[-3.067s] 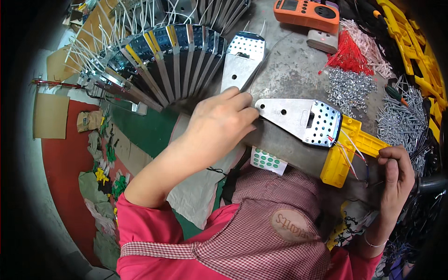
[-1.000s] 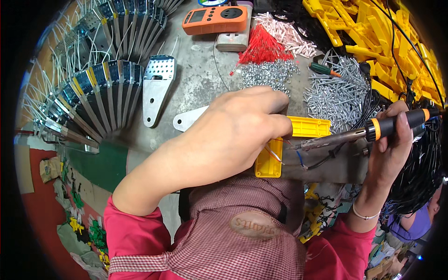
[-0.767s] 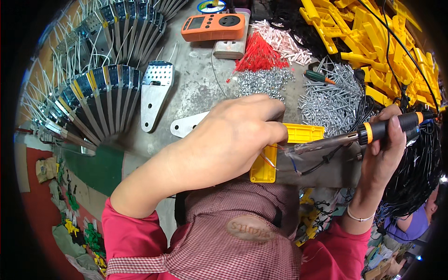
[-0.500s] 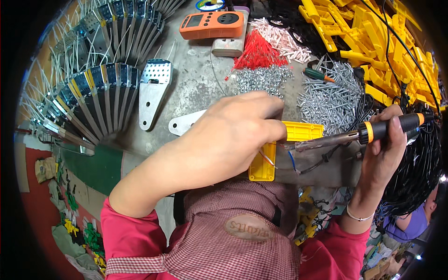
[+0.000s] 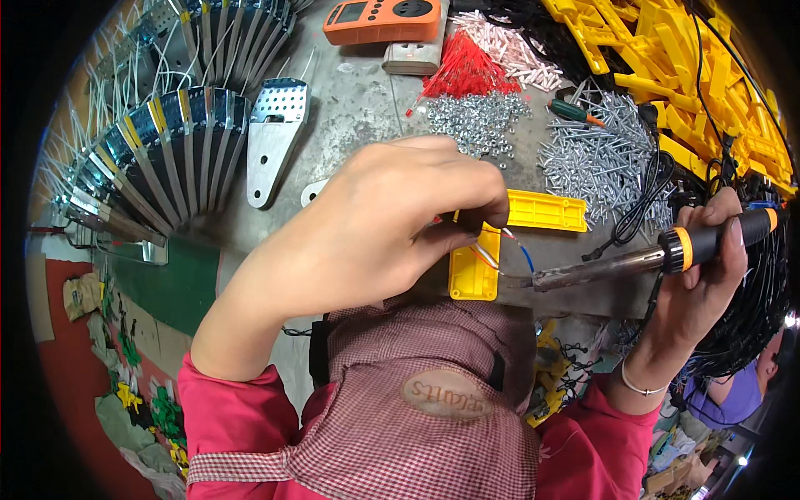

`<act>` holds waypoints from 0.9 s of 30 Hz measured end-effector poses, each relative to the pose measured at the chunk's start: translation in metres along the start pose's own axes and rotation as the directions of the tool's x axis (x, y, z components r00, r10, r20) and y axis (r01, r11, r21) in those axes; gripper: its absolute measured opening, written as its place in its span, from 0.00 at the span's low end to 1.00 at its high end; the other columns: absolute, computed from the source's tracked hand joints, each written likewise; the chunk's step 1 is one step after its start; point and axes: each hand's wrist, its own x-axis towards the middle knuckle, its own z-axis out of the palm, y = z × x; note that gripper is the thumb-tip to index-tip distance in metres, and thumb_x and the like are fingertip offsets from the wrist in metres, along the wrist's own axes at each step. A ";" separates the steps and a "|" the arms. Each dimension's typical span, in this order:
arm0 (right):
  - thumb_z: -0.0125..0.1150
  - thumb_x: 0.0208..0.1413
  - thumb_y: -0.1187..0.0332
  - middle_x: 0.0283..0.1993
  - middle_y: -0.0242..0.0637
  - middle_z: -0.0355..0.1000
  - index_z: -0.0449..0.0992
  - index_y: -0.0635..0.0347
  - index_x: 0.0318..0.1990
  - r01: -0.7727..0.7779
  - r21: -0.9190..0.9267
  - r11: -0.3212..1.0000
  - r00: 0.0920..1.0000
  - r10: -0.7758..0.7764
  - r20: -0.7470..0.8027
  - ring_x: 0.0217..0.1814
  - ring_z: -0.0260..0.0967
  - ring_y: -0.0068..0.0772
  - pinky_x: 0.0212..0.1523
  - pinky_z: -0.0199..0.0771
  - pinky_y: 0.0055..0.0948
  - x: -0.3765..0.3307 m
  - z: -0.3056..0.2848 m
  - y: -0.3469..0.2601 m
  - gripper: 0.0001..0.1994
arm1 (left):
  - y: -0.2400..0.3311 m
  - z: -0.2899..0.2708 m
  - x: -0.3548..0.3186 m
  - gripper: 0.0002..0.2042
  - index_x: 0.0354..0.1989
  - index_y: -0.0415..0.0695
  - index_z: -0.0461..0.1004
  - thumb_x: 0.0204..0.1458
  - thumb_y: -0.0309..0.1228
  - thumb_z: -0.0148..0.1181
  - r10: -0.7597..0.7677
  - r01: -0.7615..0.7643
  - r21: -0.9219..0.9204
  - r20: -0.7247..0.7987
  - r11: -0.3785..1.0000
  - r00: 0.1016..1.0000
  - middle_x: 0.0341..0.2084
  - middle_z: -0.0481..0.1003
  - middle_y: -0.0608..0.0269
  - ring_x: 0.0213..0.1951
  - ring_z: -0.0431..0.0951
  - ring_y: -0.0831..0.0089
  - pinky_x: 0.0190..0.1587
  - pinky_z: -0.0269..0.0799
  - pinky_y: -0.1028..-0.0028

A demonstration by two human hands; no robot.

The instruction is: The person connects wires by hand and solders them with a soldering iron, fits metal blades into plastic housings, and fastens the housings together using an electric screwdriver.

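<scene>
My left hand [image 5: 392,225] presses down on a yellow plastic part [image 5: 508,242] with thin coloured wires [image 5: 508,246] at its corner, fingers curled over the wires. Most of the metal plate under that hand is hidden. My right hand [image 5: 708,267] grips the black and orange handle of a soldering iron [image 5: 633,260], whose dark tip points left and sits next to the wires. A checked cap brim [image 5: 433,383] covers the lower middle of the view.
A perforated metal plate [image 5: 275,133] lies at upper left beside fanned rows of assembled plates [image 5: 158,158]. An orange meter [image 5: 383,18], red and pink ties [image 5: 475,62], nuts [image 5: 479,121], screws [image 5: 600,158], a green screwdriver [image 5: 571,111] and yellow plastic parts [image 5: 675,58] fill the bench. Black cable [image 5: 642,208] runs right.
Three seconds ago my right hand was low and held no tool; now it holds the soldering iron, and over the last second its tip has moved left to the wires. My left hand stays put.
</scene>
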 end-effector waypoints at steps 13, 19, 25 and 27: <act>0.55 0.60 0.57 0.22 0.29 0.59 0.65 0.61 0.31 -0.041 -0.124 0.991 0.997 0.032 -0.071 0.14 0.45 0.10 0.15 0.45 0.13 0.001 0.015 0.003 0.16 | -0.004 0.005 0.002 0.12 0.32 0.40 0.75 0.37 0.17 0.66 0.011 -0.010 -0.034 0.038 0.999 0.999 0.30 0.77 0.60 0.34 0.76 0.60 0.37 0.71 0.65; 0.55 0.59 0.57 0.22 0.30 0.60 0.65 0.62 0.31 -0.049 -0.119 0.992 0.995 0.039 -0.088 0.13 0.45 0.10 0.15 0.45 0.13 0.000 0.018 0.004 0.16 | -0.008 0.008 0.001 0.12 0.33 0.40 0.75 0.37 0.18 0.66 0.035 -0.033 -0.057 0.040 0.998 0.999 0.29 0.77 0.60 0.34 0.76 0.59 0.37 0.71 0.65; 0.55 0.59 0.57 0.21 0.30 0.60 0.65 0.62 0.32 -0.048 -0.117 0.992 0.996 0.038 -0.083 0.13 0.45 0.10 0.15 0.44 0.13 0.001 0.018 0.004 0.16 | -0.003 0.003 0.001 0.12 0.33 0.40 0.75 0.37 0.17 0.66 0.029 -0.027 -0.055 0.042 0.998 0.999 0.30 0.76 0.59 0.34 0.76 0.58 0.37 0.71 0.64; 0.55 0.59 0.57 0.21 0.30 0.60 0.65 0.62 0.32 -0.050 -0.123 0.991 0.995 0.038 -0.095 0.13 0.45 0.10 0.15 0.44 0.13 0.000 0.015 0.003 0.16 | -0.009 -0.003 -0.003 0.12 0.32 0.41 0.75 0.37 0.17 0.65 0.021 -0.002 0.266 -0.066 0.964 0.998 0.29 0.75 0.58 0.35 0.75 0.57 0.37 0.71 0.64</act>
